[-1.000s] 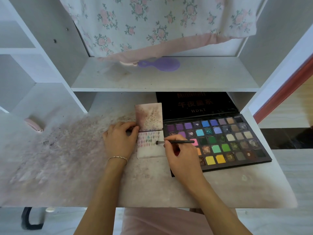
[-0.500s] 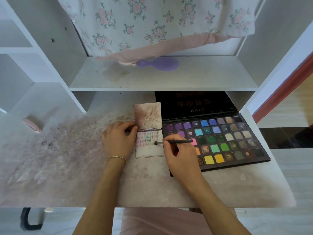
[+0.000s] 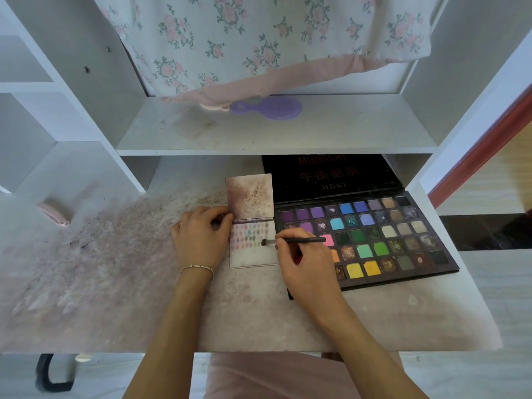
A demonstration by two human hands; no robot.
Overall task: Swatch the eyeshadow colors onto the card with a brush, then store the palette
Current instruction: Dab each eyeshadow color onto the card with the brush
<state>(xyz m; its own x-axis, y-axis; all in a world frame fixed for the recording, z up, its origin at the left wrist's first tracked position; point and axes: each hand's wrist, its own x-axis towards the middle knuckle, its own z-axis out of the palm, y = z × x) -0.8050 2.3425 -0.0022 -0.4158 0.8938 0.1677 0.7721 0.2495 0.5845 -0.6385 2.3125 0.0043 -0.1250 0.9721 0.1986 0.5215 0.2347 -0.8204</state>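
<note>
My right hand [image 3: 305,272] pinches thin black brush [image 3: 299,241] on white swatch card [image 3: 253,254] | left hand [image 3: 201,237] grips card's edge | open black eyeshadow palette [image 3: 371,240] full of coloured pans

Single wide-angle head camera, looking forward and steeply down from close above the desk [image 3: 374,326], forearms entering from the bottom edge, shelf [image 3: 331,133] straight ahead, edges bowed by the lens, floor at bottom.
</note>
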